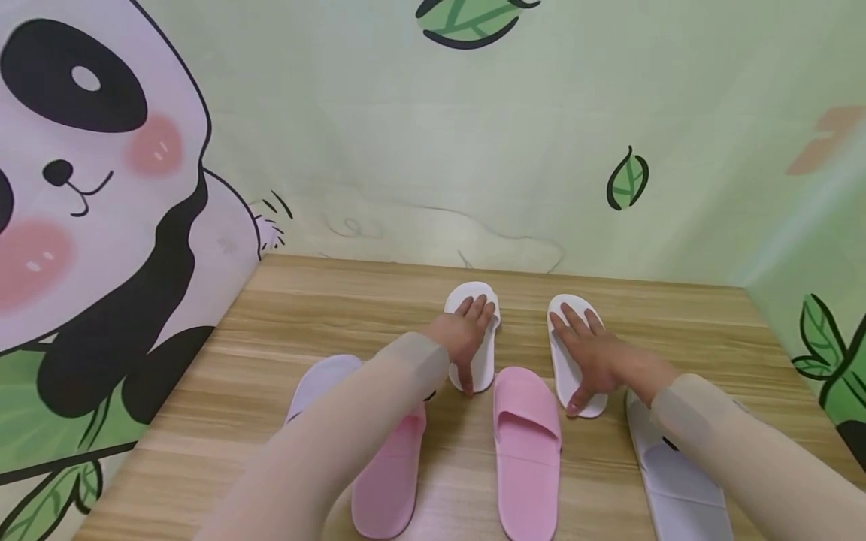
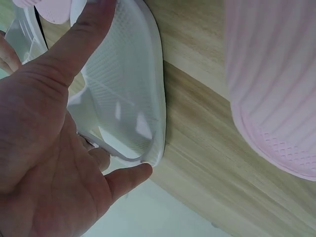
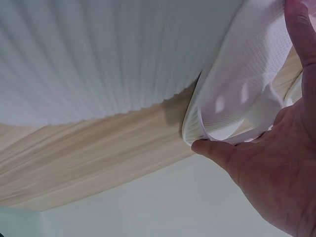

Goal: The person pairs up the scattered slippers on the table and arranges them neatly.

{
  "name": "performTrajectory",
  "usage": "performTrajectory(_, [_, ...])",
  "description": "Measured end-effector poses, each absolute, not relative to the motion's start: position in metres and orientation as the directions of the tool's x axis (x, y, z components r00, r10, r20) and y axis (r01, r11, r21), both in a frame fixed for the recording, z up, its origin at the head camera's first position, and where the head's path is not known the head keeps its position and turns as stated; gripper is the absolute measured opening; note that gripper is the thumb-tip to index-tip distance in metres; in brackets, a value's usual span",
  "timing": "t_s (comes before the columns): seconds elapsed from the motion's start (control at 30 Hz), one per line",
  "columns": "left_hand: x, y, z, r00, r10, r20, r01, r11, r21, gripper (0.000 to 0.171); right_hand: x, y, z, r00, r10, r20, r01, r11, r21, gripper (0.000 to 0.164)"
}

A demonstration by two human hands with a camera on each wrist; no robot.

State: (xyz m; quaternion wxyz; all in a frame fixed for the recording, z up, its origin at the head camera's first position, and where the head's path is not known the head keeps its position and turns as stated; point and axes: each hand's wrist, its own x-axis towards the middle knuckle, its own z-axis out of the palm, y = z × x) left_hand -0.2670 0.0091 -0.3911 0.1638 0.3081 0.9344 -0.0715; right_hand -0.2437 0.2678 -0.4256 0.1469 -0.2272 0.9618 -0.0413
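So I'm standing here watching someone with both arms stretched over a wood-grain counter [image 1: 291, 315], a hand on each slipper of a white pair at the far side, near the wall [image 1: 352, 120]. Left hand [image 1: 467, 334] is laid over the left white slipper [image 1: 483, 367], fingers spread toward the far toe end, thumb reaching back to the heel end. Right hand [image 1: 591, 357] does pretty much the same on the right white slipper [image 1: 570, 376], fingers fanned out, not curled round anything. There's a gap between those two. Nearer, a pink pair: the left pink slipper [image 1: 386, 488] is partly behind the left sleeve [image 1: 352, 421], the right pink slipper [image 1: 528, 466] sits fully visible. Further out, a pale slipper [image 1: 325, 374] on the left and a grayish slipper [image 1: 683, 481] on the right, both partly covered by sleeves. Big panda [image 1: 196, 240] on the left wall, too.
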Motion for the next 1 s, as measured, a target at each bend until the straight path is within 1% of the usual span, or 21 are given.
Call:
performTrajectory(0.23, [-0.27, 0.009, -0.391, -0.767, 0.545, -0.338, 0.592, 0.805, -0.044, 0.138, -0.253, 0.267, -0.425, -0.851, -0.434, -0.296, -0.393, 0.9, -0.189, 0.153])
performTrajectory(0.47, [-0.275, 0.009, -0.392, -0.776, 0.547, -0.314, 0.579, 0.815, -0.01, 0.139, -0.26, 0.265, -0.421, -0.85, -0.415, -0.325, -0.369, 0.909, -0.194, 0.152])
performTrajectory(0.77, [-0.28, 0.01, -0.392, -0.778, 0.546, -0.31, 0.567, 0.823, 0.027, 0.139, -0.271, 0.265, -0.421, -0.854, -0.418, -0.31, -0.356, 0.904, -0.237, 0.149])
performTrajectory(1.0, [-0.283, 0.01, -0.394, -0.776, 0.554, -0.3, 0.565, 0.823, 0.058, 0.14, -0.276, 0.267, -0.425, -0.86, -0.424, -0.283, -0.363, 0.899, -0.246, 0.149])
